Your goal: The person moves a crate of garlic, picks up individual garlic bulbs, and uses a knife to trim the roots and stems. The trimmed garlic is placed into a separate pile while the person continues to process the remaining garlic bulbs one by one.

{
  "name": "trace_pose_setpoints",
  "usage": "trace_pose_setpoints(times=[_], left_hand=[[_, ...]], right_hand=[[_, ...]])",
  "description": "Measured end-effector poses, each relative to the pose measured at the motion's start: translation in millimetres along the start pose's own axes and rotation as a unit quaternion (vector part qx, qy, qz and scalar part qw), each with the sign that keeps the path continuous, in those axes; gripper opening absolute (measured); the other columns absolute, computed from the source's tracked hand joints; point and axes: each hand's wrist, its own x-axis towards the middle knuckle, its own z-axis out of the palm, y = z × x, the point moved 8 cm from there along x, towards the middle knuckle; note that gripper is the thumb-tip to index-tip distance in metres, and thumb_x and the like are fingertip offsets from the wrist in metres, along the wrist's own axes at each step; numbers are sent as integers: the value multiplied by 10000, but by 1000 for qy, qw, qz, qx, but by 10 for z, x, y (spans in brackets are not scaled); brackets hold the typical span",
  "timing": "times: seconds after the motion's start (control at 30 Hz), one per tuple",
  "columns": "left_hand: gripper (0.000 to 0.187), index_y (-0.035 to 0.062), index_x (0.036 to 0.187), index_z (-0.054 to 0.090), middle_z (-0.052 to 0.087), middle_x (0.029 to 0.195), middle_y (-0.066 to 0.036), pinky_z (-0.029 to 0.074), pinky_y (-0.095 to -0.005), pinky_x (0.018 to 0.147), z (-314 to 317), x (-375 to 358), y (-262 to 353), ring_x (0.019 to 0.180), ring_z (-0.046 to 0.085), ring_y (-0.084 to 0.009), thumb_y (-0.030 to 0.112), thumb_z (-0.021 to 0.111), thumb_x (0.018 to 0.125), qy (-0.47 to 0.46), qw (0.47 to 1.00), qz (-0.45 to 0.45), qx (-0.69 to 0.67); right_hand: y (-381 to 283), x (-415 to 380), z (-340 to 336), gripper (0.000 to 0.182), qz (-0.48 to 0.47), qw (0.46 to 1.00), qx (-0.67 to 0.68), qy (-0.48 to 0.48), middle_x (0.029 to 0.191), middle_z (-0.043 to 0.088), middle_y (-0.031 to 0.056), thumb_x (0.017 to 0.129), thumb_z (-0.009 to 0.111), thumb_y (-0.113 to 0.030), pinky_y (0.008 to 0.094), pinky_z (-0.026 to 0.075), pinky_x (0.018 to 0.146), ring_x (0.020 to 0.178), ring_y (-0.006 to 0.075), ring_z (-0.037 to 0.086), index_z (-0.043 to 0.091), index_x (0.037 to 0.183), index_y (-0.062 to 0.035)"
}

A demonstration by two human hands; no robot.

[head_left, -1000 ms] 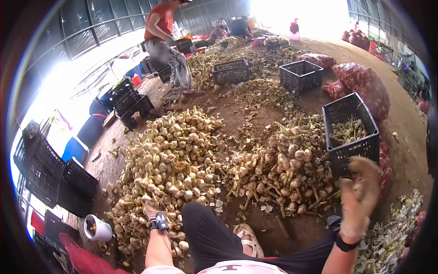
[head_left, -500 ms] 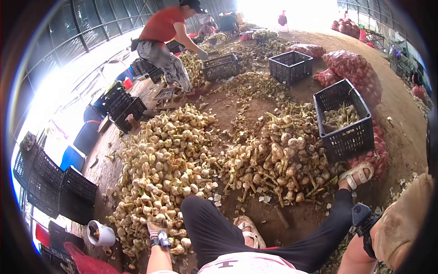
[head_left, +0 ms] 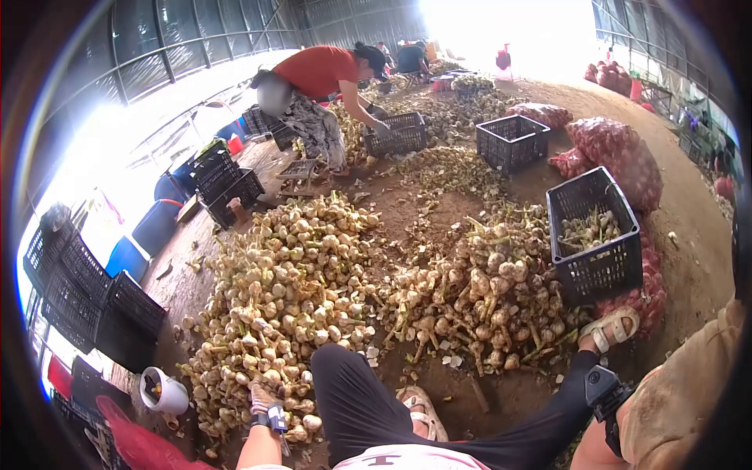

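Note:
My left hand (head_left: 265, 396) rests at the near edge of a big heap of garlic bulbs (head_left: 274, 290), a strapped device on its wrist. Its fingers blend in among the bulbs, so I cannot see whether they grip one. Close to the camera at the right edge is my right hand (head_left: 693, 388), in a soiled tan glove, raised, with a black device strapped at the wrist. Its fingertips are out of frame. Between my feet and the far crates lies a second heap of garlic (head_left: 486, 294) with long stems. Beside it a black crate (head_left: 599, 270) holds some garlic.
A co-worker in a red shirt (head_left: 321, 74) bends over a black crate (head_left: 395, 137). Another black crate (head_left: 513, 149) stands farther right, near red net sacks (head_left: 615, 160). Stacked crates (head_left: 78, 274), a white bucket (head_left: 166, 394) and red netting (head_left: 141, 439) line the left.
The view has tilted, so the scene sits slightly lower. The co-worker has bent further down and now has hands at the crate. My left hand stays at the heap; my right stays raised.

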Motion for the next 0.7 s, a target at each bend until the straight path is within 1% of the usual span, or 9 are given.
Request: trace_pose_setpoints(times=[0.07,0.1,0.13,0.2,0.23,0.3,0.37,0.57,0.7], left_hand=[[288,177,894,564,583,783,-3,486,-339,620,55,-17,-25,716,569,-188,442,580,784,0,1000,-10,9],[275,197,901,569,585,760,33,447,-320,623,126,-94,-42,687,541,-171,447,567,787,6,999,-17,28],[275,197,901,569,585,760,33,447,-320,623,56,-31,-79,687,541,-171,447,567,787,9,999,-18,31],[293,195,883,574,621,819,12,460,-342,626,-26,146,-138,695,544,-170,467,564,775,-43,999,-13,-6],[293,195,883,574,621,819,12,460,-342,626,-111,126,-164,695,544,-170,467,564,775,-44,999,-10,-11],[353,178,1003,568,609,854,12,454,-378,697,-293,89,-147,762,549,-205,466,534,803,-18,998,40,40],[427,161,1123,562,596,890,13,448,-414,768,-70,200,-3,828,554,-240,465,504,830,-3,991,100,85],[401,144,1099,572,591,851,-6,443,-400,742,161,-25,177,811,549,-231,440,502,837,35,973,150,169],[385,133,1083,578,588,825,-19,440,-391,725,107,-87,251,799,546,-225,423,500,843,38,961,185,200]], right_hand=[[1,-8,-5,549,-2,1000,4,-2,1094,437,-76,726,574,-280,380,347,998,1117,168,482,298,1189,-176],[1,-9,12,549,-4,1000,7,-4,1105,431,-78,732,563,-288,382,341,1002,1122,165,477,291,1197,-179],[5,8,22,548,-5,1000,9,-5,1116,426,-80,739,552,-295,384,335,1006,1127,163,472,285,1204,-182],[5,35,28,548,-6,1000,12,-8,1138,415,-84,752,531,-310,389,322,1014,1138,158,463,272,1220,-189],[-5,44,45,548,-9,1000,15,-12,1149,410,-86,758,520,-317,391,316,1018,1144,155,458,266,1227,-192],[-25,52,50,548,-15,1000,19,-16,1171,399,-90,772,498,-332,395,304,1026,1154,151,448,253,1243,-199],[-80,34,36,548,-22,999,20,-25,1193,388,-94,785,477,-346,400,292,1034,1165,146,439,240,1258,-205],[-120,-15,49,549,-9,999,41,-32,1259,355,-107,824,412,-391,413,256,1059,1198,131,410,201,1304,-225],[28,-12,113,552,3,997,44,-59,1303,333,-116,850,369,-420,422,232,1075,1219,121,390,176,1334,-239]])
